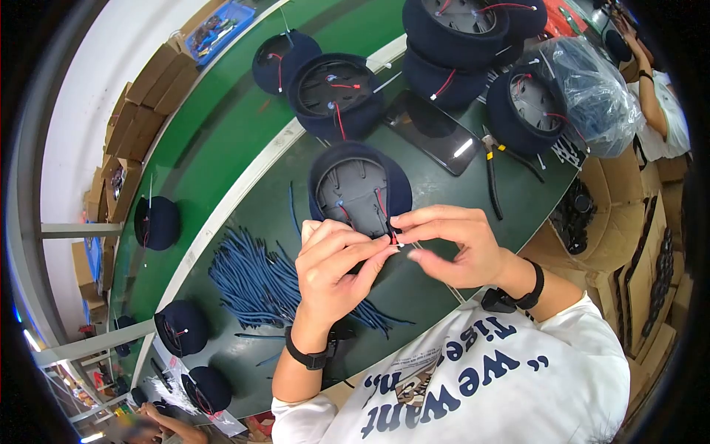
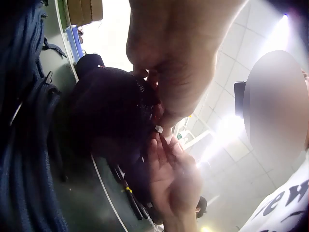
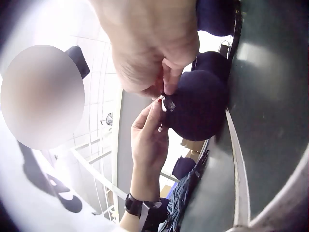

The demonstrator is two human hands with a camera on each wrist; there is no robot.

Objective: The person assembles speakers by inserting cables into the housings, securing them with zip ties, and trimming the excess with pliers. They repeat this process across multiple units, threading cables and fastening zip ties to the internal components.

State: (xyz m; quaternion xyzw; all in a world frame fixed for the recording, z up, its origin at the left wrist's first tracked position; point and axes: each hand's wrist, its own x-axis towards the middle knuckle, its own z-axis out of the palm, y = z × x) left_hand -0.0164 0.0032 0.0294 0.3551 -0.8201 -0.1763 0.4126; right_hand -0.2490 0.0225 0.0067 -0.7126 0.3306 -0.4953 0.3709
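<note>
A dark blue round padded piece [image 1: 399,181] with a grey plastic inside and red wires lies on the green table. At its near edge the left hand [image 1: 333,270] pinches a red wire with a small white connector [image 1: 399,245] between thumb and forefinger. Facing it, the right hand [image 1: 455,244] has its forefinger and thumb at the same wire end; black strands show between the two hands. In the left wrist view the white connector [image 2: 159,129] shows between the hands. The padded piece [image 3: 195,106] is beside the fingertips in the right wrist view.
A bundle of blue cords [image 1: 251,277] lies left of the hands. Beyond are a black phone-like panel [image 1: 433,129], cutters with yellow marks [image 1: 492,174], stacked padded pieces [image 1: 451,66] and a clear plastic bag [image 1: 592,96]. Cardboard boxes [image 1: 614,222] stand at the right.
</note>
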